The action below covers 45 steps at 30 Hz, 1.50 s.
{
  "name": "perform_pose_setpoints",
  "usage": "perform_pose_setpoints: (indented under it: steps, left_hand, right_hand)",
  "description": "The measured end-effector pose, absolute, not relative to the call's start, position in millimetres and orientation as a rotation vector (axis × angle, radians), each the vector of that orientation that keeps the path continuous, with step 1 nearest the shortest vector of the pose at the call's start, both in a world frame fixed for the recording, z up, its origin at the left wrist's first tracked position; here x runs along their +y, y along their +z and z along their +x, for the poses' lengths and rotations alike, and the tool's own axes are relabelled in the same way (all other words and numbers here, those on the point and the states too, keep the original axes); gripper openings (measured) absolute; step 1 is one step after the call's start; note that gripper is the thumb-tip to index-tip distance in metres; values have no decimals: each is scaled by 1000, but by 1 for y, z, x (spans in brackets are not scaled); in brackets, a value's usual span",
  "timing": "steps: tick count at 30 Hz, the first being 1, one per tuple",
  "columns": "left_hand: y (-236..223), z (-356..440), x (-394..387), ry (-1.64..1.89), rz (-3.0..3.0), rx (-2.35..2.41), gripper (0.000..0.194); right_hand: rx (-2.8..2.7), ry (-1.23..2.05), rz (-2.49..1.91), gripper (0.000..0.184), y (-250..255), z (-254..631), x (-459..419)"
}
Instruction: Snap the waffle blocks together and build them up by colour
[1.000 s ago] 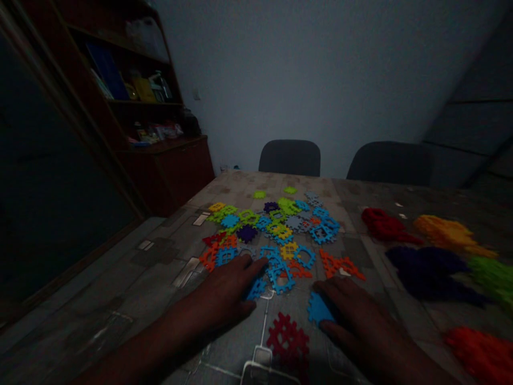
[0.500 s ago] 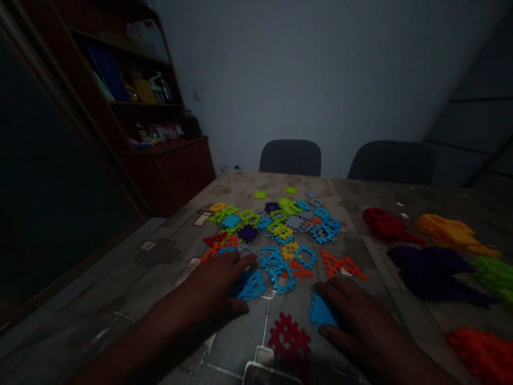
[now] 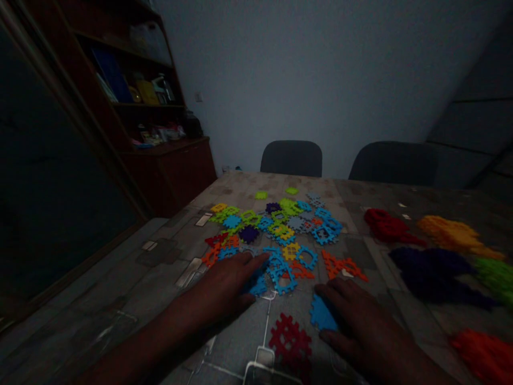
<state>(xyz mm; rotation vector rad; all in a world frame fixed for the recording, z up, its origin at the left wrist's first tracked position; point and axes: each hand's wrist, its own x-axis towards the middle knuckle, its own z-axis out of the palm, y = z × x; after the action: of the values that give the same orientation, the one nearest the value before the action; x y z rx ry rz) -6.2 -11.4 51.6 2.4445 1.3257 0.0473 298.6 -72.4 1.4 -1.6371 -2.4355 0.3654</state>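
Observation:
My left hand (image 3: 226, 283) reaches over the near side of the pile, index finger stretched out and thumb apart. It covers part of a blue toothed interlocking tile (image 3: 258, 286), and its fingertip meets the blue frame-shaped tiles (image 3: 280, 272). Between thumb and fingers, my right hand (image 3: 356, 315) has a flat blue interlocking tile (image 3: 321, 313), partly hidden by the hand. A red interlocking tile (image 3: 289, 339) lies on the table between my hands. Just beyond my right hand are orange triangular tiles (image 3: 342, 266).
Mixed green, blue, grey and yellow tiles (image 3: 280, 219) spread over the middle of the patterned table (image 3: 160, 272). Single-colour heaps sit at the right: red (image 3: 388, 227), yellow-orange (image 3: 452, 232), dark purple (image 3: 433, 272), green (image 3: 497, 275) and orange-red (image 3: 487, 353). Chairs (image 3: 291, 159) stand behind.
My left hand has slid a little to the right and forward over the blue tiles. My right hand stays on its blue tile almost without moving.

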Motion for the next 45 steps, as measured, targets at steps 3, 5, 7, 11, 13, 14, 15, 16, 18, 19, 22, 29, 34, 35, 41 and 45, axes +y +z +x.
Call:
perform_pose_setpoints:
  steps: [3, 5, 7, 11, 13, 14, 15, 16, 18, 19, 22, 29, 34, 35, 41, 45]
  left_hand:
    - [47, -1, -13, 18, 2440, 1330, 81]
    - [46, -1, -13, 4, 2442, 1337, 81]
    - [46, -2, -12, -13, 2438, 1332, 81]
    - [45, -6, -9, 3, 2432, 1301, 80]
    - [42, -7, -8, 40, 2438, 1287, 82]
    - [41, -8, -8, 54, 2443, 1279, 83]
    - [40, -8, -8, 59, 2448, 1271, 82]
    - [39, -8, -8, 60, 2453, 1261, 82]
    - [36, -9, -9, 58, 2460, 1245, 83]
    - [35, -9, -9, 58, 2461, 1242, 84]
    - [33, -11, -7, 59, 2469, 1224, 88]
    - [39, -11, -5, 23, 2471, 1173, 82]
    - [32, -16, -6, 64, 2470, 1158, 83]
    - [30, -16, -5, 72, 2480, 1143, 85]
    - [35, -9, -12, -3, 2506, 1155, 85]
    - [47, 0, -21, -34, 2507, 1206, 78]
  right_hand:
    - [-2436, 342, -1615, 61, -2, 299, -72]
    - [-2425, 307, -1624, 62, -3, 298, -72]
    - [-2412, 297, -1653, 63, -2, 297, -72]
    - [-2400, 339, -1689, 63, 2, 294, -70]
    - [-2385, 334, -1679, 63, 2, 295, -70]
    - [-2372, 328, -1671, 62, 1, 296, -70]
    - [-2355, 324, -1662, 59, -1, 297, -70]
    - [-2337, 325, -1652, 55, -2, 298, -69]
    - [-2301, 347, -1649, 45, -3, 300, -67]
    - [-2283, 356, -1654, 41, -3, 301, -66]
    - [-2217, 348, -1665, 37, -2, 303, -61]
    - [-2115, 190, -1665, 41, 4, 315, -25]
    - [-2085, 92, -1797, 46, 7, 328, 26]
    - [-2093, 88, -1815, 45, 7, 328, 35]
    - [-2205, 122, -1847, 31, 4, 308, 47]
    - [-2268, 138, -1776, 29, 8, 297, 40]
